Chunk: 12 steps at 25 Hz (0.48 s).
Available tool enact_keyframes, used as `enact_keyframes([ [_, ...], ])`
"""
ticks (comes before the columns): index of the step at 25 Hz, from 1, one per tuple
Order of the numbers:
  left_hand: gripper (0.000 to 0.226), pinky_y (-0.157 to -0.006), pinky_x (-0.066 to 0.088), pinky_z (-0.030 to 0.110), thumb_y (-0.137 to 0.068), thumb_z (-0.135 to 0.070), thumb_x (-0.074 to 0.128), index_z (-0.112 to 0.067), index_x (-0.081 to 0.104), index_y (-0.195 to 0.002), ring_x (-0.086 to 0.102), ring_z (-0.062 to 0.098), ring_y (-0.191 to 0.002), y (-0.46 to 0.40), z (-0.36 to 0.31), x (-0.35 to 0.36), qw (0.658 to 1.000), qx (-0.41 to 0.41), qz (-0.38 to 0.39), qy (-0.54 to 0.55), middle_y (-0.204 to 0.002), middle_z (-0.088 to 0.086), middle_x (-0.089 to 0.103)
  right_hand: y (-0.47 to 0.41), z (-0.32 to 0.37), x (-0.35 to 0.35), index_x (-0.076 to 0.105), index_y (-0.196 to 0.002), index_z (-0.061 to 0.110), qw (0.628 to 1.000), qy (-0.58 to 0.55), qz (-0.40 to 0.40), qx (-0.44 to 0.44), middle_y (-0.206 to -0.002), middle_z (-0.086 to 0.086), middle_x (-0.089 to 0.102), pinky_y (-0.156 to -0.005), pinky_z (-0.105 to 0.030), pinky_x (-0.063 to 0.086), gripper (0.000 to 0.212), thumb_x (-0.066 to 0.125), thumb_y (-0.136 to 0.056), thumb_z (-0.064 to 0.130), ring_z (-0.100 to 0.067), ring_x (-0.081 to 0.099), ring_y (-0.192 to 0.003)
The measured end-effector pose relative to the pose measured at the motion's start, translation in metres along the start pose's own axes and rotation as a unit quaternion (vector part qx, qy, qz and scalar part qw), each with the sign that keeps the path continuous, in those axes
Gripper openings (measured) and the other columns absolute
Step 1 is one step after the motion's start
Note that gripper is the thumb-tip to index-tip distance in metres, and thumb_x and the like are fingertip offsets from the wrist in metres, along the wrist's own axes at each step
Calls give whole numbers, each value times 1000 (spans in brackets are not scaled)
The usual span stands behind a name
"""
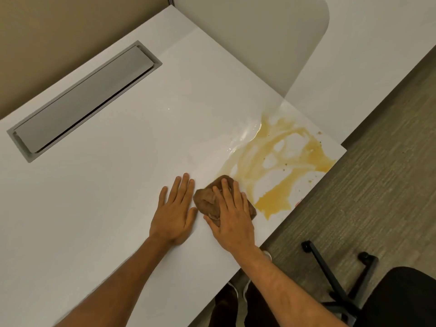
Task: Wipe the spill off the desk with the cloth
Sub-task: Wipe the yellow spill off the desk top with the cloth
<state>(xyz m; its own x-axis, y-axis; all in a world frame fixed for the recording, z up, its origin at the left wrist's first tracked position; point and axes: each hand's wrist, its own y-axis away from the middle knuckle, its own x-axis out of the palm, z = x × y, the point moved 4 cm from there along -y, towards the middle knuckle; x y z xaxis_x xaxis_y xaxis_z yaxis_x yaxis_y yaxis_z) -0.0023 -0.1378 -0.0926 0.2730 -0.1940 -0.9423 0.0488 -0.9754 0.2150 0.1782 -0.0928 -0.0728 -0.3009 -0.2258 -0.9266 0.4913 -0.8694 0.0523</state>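
Note:
A yellow-orange spill [280, 161] spreads in smeared streaks over the right corner of the white desk [106, 185], reaching the front edge. A crumpled brown cloth [207, 199] lies at the spill's left rim. My right hand [232, 213] presses flat on top of the cloth with fingers spread, covering most of it. My left hand [173, 213] rests flat on the bare desk just left of the cloth, palm down, fingers apart, holding nothing.
A grey cable-tray lid [85, 100] is set into the desk at the far left. A frosted divider panel [271, 43] stands behind the spill. A black office chair [398, 298] and its base stand on the grey carpet at lower right.

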Motion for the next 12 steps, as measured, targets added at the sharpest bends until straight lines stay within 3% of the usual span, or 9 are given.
enact_keyframes([
  [4, 66, -129, -15, 36, -108, -47, 14, -26, -7, -167, -11, 12, -162, 1, -2, -1, 1000, -10, -3, 30, -176, -8, -11, -26, 15, 6, 33, -156, 20, 999, -19, -5, -46, -167, -5, 26, -125, -46, 19, 69, 49, -99, 54, -27, 12, -157],
  [9, 67, -130, -10, 39, -107, -44, 19, -27, -5, -167, -8, 11, -162, -1, 1, 2, 999, -12, -14, 39, -176, -10, -9, -30, 14, 9, 40, -152, 17, 995, -71, -35, -65, -161, -4, 38, -124, -42, 20, 61, 45, -101, 49, -24, 23, -154],
  [12, 66, -130, -9, 40, -107, -45, 17, -29, -8, -167, -11, 10, -162, 0, 1, 0, 999, -6, -14, 33, -175, -12, -13, -23, 7, 0, 43, -151, 14, 989, -117, -2, -94, -160, -4, 41, -125, -43, 22, 60, 44, -102, 47, -20, 25, -153],
])
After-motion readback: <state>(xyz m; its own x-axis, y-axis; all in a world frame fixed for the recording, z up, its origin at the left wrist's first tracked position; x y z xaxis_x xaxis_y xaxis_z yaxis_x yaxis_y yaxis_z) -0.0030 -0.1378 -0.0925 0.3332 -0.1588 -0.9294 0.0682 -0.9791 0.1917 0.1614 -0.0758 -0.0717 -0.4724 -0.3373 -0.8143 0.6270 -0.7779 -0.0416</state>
